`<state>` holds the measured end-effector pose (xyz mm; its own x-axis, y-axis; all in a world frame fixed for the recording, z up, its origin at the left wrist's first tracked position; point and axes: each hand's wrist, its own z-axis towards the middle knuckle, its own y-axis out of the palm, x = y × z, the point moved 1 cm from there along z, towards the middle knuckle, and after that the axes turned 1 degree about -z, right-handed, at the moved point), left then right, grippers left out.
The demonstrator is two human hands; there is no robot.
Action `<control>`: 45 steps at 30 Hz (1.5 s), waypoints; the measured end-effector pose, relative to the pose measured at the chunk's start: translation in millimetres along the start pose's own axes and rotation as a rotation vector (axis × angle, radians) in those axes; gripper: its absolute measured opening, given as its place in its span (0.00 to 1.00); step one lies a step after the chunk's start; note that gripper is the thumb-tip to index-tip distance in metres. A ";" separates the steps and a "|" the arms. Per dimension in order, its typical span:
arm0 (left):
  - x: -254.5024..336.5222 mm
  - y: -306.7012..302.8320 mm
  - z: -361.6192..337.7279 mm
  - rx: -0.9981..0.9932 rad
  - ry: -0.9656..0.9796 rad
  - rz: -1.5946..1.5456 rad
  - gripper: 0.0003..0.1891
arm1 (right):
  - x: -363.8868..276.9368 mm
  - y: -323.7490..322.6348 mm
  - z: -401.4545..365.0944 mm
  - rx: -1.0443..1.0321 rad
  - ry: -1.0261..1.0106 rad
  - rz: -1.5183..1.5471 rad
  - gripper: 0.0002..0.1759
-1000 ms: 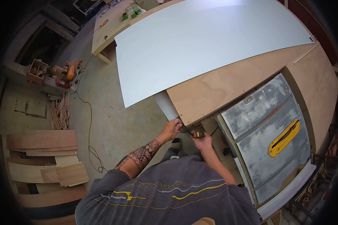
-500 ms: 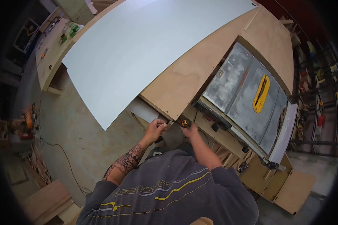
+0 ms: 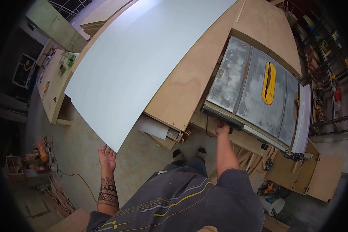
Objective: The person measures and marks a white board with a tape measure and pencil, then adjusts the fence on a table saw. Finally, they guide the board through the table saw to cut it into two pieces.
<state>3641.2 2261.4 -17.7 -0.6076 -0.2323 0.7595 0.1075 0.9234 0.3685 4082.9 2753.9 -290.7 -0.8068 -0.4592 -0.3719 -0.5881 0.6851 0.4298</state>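
Observation:
My left hand (image 3: 107,157) is palm up with its fingers stretched out, at the near corner of a large white sheet (image 3: 143,58). The fingertips reach the sheet's edge. The sheet lies on a plywood worktop and overhangs it toward me. My right hand (image 3: 222,127) reaches under the front rail of a table saw (image 3: 239,85), beside a dark knob; its fingers are mostly hidden there. A yellow throat plate (image 3: 269,83) surrounds the saw's blade slot. An orange and black tool (image 3: 186,135) sits at the worktop's near corner.
The plywood worktop (image 3: 181,92) surrounds the saw. Beneath its corner an open drawer (image 3: 174,133) sticks out. A side bench (image 3: 52,83) stands at left, shelving (image 3: 324,85) at right. A cable (image 3: 83,179) trails over the floor, and wood offcuts (image 3: 243,160) lie below the saw.
My hands, close together by the worktop corner before, have parted. The left moved left to the sheet's corner and opened; the right moved right, under the saw's front, leaving the orange and black tool.

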 end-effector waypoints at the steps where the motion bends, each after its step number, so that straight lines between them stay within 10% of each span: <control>1: 3.4 7.5 2.6 -0.004 0.023 -0.004 0.35 | 0.3 0.9 4.4 0.058 0.072 0.070 0.14; 7: -16.5 10.0 40.6 0.110 0.093 0.653 0.21 | 4.7 4.1 20.1 -0.033 0.166 0.210 0.16; 14: -7.3 32.6 -23.1 0.058 0.043 0.630 0.21 | 7.3 -5.8 0.6 -0.031 0.222 0.140 0.16; 16: -23.8 44.1 -53.2 -0.017 -0.073 0.634 0.22 | 9.0 -21.4 -5.4 -0.151 0.294 -0.091 0.30; 21: -99.5 34.7 -112.5 -0.225 -0.339 0.588 0.23 | -10.4 -41.4 -102.8 -0.208 0.346 -0.973 0.22; 27: -90.5 16.8 -108.1 -0.416 -0.497 0.293 0.38 | -40.0 -18.9 -316.4 -0.949 0.350 -1.052 0.17; 32: -8.1 -15.4 36.4 0.079 0.048 0.108 0.49 | -21.1 73.9 -535.8 -1.595 0.152 -0.887 0.20; 35: 37.0 -4.0 94.1 -0.026 0.064 -0.026 0.44 | -1.8 108.9 -651.4 -2.074 -0.095 -0.745 0.24; 40: 25.3 -13.6 164.3 -0.165 0.168 0.048 0.29 | 12.3 125.0 -767.4 -2.225 0.042 -0.597 0.19; 45: 22.7 -35.3 122.9 -0.242 -0.013 0.145 0.27 | 25.5 116.7 -793.0 -2.141 -0.237 -0.474 0.07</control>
<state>3526.9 2261.1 -79.3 -0.5821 -0.0972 0.8073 0.3780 0.8467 0.3745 3948.2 2373.7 402.4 -0.7046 -0.1852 -0.6850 0.0220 -0.9706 0.2398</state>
